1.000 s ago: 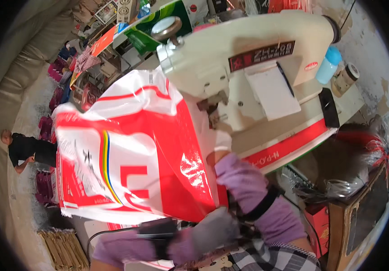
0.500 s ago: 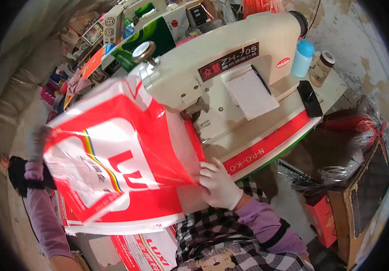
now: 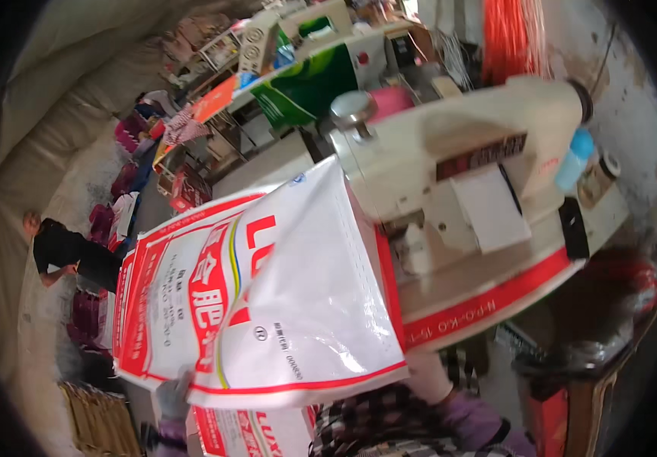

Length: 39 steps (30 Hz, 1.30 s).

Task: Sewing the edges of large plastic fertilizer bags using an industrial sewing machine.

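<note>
A white and red woven plastic sack (image 3: 321,305) lies in front of the sewing machine (image 3: 450,152), its far right edge close by the machine's sewing head. My left hand (image 3: 173,393), in a grey glove, is closed on the near edge of the sacks at the lower left. At the sack's near right corner is my right hand (image 3: 429,378), in a pale glove; its fingers are hidden behind the sack and blurred. Another printed sack (image 3: 145,305) lies beneath at the left. Further printed sacks (image 3: 256,430) rest below, near my lap.
On the machine table (image 3: 496,293) sit a black phone (image 3: 573,228), a blue bottle (image 3: 575,161) and a jar (image 3: 600,181). A white notepad (image 3: 490,209) leans on the machine. Orange strands (image 3: 513,42) hang behind. A person in black (image 3: 69,251) stands far left.
The sack has been turned and laid flatter, showing a mostly white face. My left hand came down to its near edge. The view has swung, so the machine appears further right and lower.
</note>
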Each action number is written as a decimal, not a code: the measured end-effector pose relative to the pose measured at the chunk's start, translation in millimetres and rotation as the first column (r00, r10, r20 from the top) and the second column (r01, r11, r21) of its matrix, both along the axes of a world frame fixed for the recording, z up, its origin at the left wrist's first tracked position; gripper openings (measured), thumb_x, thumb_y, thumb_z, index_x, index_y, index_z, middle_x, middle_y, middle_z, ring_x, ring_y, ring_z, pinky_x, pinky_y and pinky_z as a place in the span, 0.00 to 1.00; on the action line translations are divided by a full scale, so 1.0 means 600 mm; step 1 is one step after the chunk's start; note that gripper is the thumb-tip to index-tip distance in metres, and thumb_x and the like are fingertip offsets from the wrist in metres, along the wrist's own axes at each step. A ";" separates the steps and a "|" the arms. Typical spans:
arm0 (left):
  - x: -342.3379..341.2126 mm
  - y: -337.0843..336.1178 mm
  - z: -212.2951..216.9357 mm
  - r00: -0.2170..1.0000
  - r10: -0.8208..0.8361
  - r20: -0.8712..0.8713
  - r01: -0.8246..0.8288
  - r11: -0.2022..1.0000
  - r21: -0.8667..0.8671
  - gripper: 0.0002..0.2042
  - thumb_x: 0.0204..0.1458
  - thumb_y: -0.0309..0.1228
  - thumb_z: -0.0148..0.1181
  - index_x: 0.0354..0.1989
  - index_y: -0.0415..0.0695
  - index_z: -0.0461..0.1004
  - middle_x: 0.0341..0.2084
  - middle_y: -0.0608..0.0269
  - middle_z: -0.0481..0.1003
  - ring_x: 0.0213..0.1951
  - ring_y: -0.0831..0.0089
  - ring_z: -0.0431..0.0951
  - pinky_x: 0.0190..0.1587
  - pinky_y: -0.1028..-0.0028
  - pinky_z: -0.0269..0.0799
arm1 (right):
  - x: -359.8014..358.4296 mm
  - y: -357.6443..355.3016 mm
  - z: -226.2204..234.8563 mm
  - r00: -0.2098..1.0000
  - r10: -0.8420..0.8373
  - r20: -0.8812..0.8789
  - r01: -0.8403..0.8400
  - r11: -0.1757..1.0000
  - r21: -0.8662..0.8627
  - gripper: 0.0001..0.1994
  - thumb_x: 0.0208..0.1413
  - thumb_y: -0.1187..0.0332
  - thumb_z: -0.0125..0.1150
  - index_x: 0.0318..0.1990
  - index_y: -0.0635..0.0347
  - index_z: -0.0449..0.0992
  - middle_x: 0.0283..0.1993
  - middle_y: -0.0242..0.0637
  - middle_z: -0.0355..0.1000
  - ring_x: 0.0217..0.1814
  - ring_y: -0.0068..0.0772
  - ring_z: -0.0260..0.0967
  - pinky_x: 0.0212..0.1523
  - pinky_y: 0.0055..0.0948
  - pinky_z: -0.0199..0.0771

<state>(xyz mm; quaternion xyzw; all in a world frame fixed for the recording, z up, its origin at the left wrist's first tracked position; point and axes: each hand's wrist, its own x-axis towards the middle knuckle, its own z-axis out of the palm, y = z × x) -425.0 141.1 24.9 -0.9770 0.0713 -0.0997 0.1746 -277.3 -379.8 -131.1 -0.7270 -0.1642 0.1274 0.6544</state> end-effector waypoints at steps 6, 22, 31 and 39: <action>0.258 0.107 -0.108 0.950 0.194 -0.245 -0.158 0.975 0.159 0.28 0.48 0.26 0.52 0.62 0.55 0.66 0.36 0.57 0.78 0.31 0.57 0.79 0.35 0.56 0.73 | 0.105 0.141 -0.008 0.772 0.326 0.546 0.097 0.788 -0.608 0.15 0.59 0.57 0.54 0.28 0.58 0.76 0.22 0.44 0.71 0.22 0.43 0.70 0.26 0.45 0.70; -0.519 -0.095 -0.212 0.063 0.982 -0.176 -0.510 -0.120 -0.852 0.12 0.58 0.34 0.59 0.33 0.36 0.80 0.23 0.69 0.78 0.26 0.84 0.71 0.29 0.77 0.69 | 0.133 0.357 0.090 0.658 0.482 0.579 -0.190 0.850 -0.491 0.25 0.52 0.71 0.53 0.59 0.63 0.65 0.43 0.48 0.71 0.45 0.50 0.70 0.46 0.49 0.69; -0.887 -0.359 -0.265 -0.407 0.911 -0.064 -0.860 -0.406 -0.311 0.12 0.52 0.39 0.56 0.28 0.43 0.79 0.24 0.46 0.76 0.30 0.49 0.78 0.33 0.60 0.73 | -0.205 0.533 -0.205 0.550 0.819 0.163 -0.595 0.522 -0.611 0.19 0.53 0.73 0.49 0.54 0.52 0.71 0.37 0.57 0.74 0.39 0.59 0.73 0.40 0.53 0.72; -0.707 -0.413 -0.436 -0.493 0.685 -0.536 -0.572 -0.720 -0.394 0.19 0.54 0.46 0.53 0.34 0.43 0.81 0.30 0.47 0.78 0.37 0.50 0.79 0.42 0.57 0.73 | -0.083 0.396 -0.430 0.644 0.763 0.056 -0.446 0.434 -0.782 0.15 0.57 0.69 0.50 0.51 0.59 0.72 0.48 0.49 0.73 0.55 0.48 0.69 0.57 0.45 0.64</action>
